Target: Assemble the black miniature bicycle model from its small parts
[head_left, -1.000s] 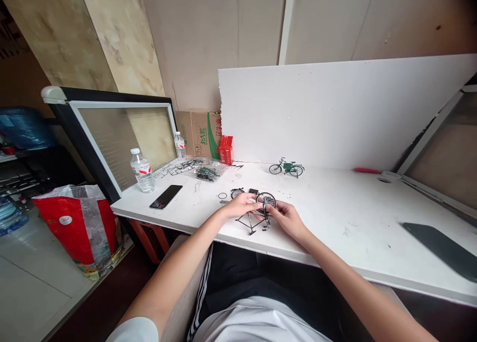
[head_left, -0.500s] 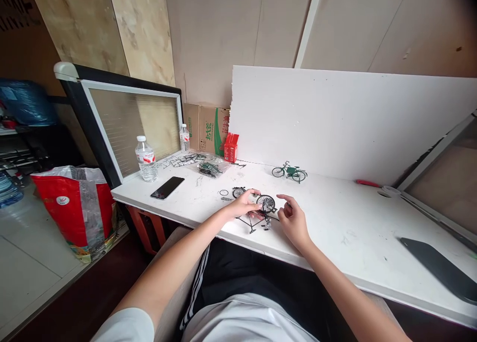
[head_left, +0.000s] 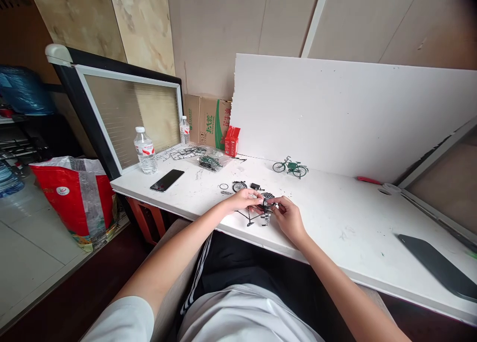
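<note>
Presently, just below frame centre: one black model bicycle [head_left: 266, 206], over the desk [head_left: 331, 208]; my left fingers [head_left: 256, 201] and right fingers [head_left: 280, 202] pinched on it. Risk: so slender, it could snap under uneven pressure.

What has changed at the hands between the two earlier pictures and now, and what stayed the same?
The right hand drew off to the right of the wheel, then moved back left, its fingers at the wheel again. The wheel has tipped and looks flatter. The left hand still holds the frame; the green bike and phone stayed put.
</note>
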Demonstrator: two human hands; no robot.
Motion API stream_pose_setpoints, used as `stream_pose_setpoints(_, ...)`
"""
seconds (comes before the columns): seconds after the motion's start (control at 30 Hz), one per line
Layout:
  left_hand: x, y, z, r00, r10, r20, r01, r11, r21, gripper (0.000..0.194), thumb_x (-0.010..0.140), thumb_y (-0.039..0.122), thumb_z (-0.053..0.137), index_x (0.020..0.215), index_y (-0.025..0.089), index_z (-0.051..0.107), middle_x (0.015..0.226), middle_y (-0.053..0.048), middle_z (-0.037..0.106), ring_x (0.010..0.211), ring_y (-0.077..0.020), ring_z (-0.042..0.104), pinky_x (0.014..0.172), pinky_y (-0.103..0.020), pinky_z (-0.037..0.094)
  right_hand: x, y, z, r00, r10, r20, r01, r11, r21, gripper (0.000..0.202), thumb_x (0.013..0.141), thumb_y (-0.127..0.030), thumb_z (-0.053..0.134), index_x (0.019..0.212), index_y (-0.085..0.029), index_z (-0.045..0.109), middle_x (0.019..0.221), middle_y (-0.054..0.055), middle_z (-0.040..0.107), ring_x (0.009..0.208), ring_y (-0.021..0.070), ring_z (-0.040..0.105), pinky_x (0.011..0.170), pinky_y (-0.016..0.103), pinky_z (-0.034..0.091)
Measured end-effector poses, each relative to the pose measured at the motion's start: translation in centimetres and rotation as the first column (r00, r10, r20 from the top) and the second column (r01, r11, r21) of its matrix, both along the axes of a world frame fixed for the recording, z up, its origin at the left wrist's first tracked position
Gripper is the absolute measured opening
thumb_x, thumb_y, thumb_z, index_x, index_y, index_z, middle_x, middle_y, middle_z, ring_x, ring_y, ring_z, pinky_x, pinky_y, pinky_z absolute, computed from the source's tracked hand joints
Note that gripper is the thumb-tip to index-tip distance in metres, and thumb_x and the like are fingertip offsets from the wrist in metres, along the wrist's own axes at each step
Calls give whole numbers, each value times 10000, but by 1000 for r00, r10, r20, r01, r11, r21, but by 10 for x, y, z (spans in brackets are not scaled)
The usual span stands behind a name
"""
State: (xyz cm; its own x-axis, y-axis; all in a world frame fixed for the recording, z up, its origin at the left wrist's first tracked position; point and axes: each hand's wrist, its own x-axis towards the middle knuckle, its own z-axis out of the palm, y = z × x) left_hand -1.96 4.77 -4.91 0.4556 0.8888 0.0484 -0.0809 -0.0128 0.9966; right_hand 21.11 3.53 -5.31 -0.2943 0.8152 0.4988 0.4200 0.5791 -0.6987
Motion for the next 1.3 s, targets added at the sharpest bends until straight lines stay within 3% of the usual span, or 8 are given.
stream_pose_setpoints(0.27, -6, 1, 3, 985, -44, 164, 64, 991, -121, 357, 905, 355, 668, 1140, 102, 760, 1107, -194, 799, 1002, -304, 774, 966, -403, 547, -3, -5, 6, 999, -10, -46, 6, 996, -91, 414, 956, -582, 626, 1075, -198, 728, 822, 67, 704, 617, 183, 508, 588, 323, 413)
stream_pose_setpoints(0.47, -9, -7, 6, 934, -197, 299, 245, 960, -133, 423, 823, 360, 841, 1147, 118, 718, 1239, -256, 757, 1161, -356, 750, 1090, -498, 509, -5, -5, 9, 993, -30, -113, 9, 984, -177, 470, 943, -666, 638, 964, -197, 670, 771, 42, 674, 641, 185, 537, 610, 308, 420)
stream_pose_setpoints(0.6, -4, -11, 7, 963, -112, 246, 141, 984, -105, 526, 724, 288, 951, 1168, 148, 707, 1267, -225, 751, 1144, -335, 759, 1055, -471, 528, -6, -7, 12, 994, -23, -104, 4, 983, -183, 478, 952, -675, 630, 922, -200, 676, 782, 44, 681, 661, 186, 542, 628, 308, 420)
stream_pose_setpoints(0.77, 0, -9, 6, 984, -139, 109, 147, 986, -74, 566, 767, 504, 908, 1141, 125, 714, 1123, -211, 790, 1039, -296, 780, 954, -407, 556, -7, -11, 16, 997, -50, -67, 40, 988, -148, 502, 960, -682, 611, 952, -192, 720, 779, 44, 670, 668, 181, 509, 634, 312, 411)
stream_pose_setpoints(0.87, 2, -10, 8, 996, -68, 57, 71, 995, -63, 640, 797, 667, 818, 1098, 113, 707, 957, -178, 794, 841, -232, 770, 824, -367, 567, -7, -11, 16, 997, -52, -59, 43, 988, -148, 510, 960, -686, 610, 951, -189, 720, 732, 24, 622, 645, 171, 466, 609, 308, 383)
stream_pose_setpoints(1.07, 4, -11, 9, 1000, 23, 2, -23, 998, 55, 584, 788, 692, 799, 890, 125, 703, 616, 39, 545, 503, -61, 449, 536, -248, 350, -7, -9, 14, 995, -62, -76, 50, 987, -151, 489, 966, -677, 613, 894, -199, 685, 721, 2, 579, 645, 161, 439, 632, 308, 374)
stream_pose_setpoints(1.13, 4, -10, 6, 997, 78, -5, -77, 995, 59, 586, 773, 679, 819, 916, 118, 725, 593, 48, 519, 509, -63, 444, 533, -243, 337, -7, -8, 13, 995, -73, -73, 61, 986, -155, 487, 964, -680, 613, 884, -203, 675, 709, -6, 563, 643, 160, 437, 632, 307, 369)
stream_pose_setpoints(1.3, 6, -4, 0, 989, 145, 13, -145, 989, 1, 649, 704, 637, 897, 994, 72, 764, 830, -99, 743, 736, -150, 697, 766, -305, 549, -6, -6, 11, 995, -77, -66, 66, 986, -150, 488, 972, -675, 605, 856, -204, 656, 718, -3, 560, 659, 161, 444, 640, 305, 365)
